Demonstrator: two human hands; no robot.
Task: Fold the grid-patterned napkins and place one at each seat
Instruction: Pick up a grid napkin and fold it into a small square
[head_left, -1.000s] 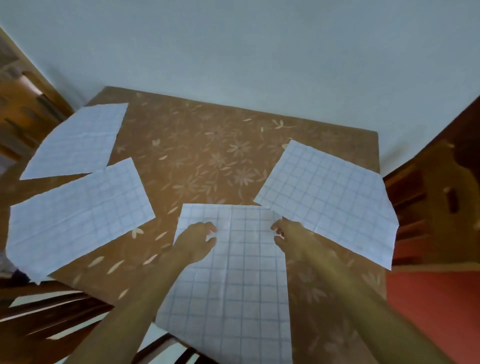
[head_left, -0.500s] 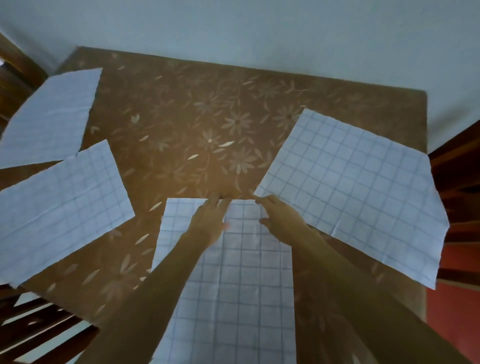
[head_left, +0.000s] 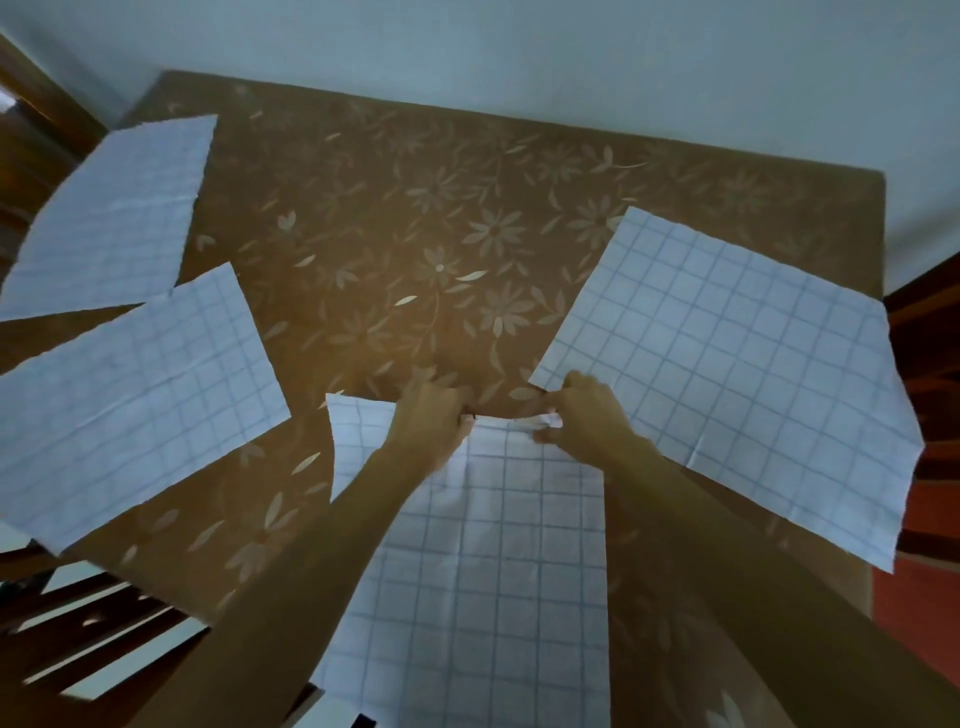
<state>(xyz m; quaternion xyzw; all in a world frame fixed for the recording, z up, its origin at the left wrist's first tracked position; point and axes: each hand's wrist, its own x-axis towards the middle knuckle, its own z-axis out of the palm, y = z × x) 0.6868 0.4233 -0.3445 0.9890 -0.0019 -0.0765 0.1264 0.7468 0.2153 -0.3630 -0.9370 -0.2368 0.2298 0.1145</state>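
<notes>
Plainly, the risk sits at the far hem of the centre napkin (head_left: 483, 545). The left hand (head_left: 431, 421) and right hand (head_left: 592, 421) both curl down on that hem, close together near its middle. The right fingers (head_left: 569, 397) pinch a small bunched tuck of cloth. The left fingers look closed on the edge too, though their tips are hidden under the hand.

With the grip so central, the corners outboard of the fingers are free. I judge they could droop or lag as the hem comes over, skewing the fold and its grid lines. Behind the wrists the cloth appears to overhang the table edge, and its weight could drag the piece off. Just right of the right fingers, the corner of a second napkin (head_left: 727, 364) nearly touches the knuckles and could be snagged.

Left of the left fingers lie a nearer napkin (head_left: 130, 395) and a farther napkin (head_left: 114, 208), both flat. Beyond the fingertips spreads a brown floral tablecloth (head_left: 415, 234), then a pale wall (head_left: 519, 52). Dark wooden chairs (head_left: 78, 623) stand at the sides.
</notes>
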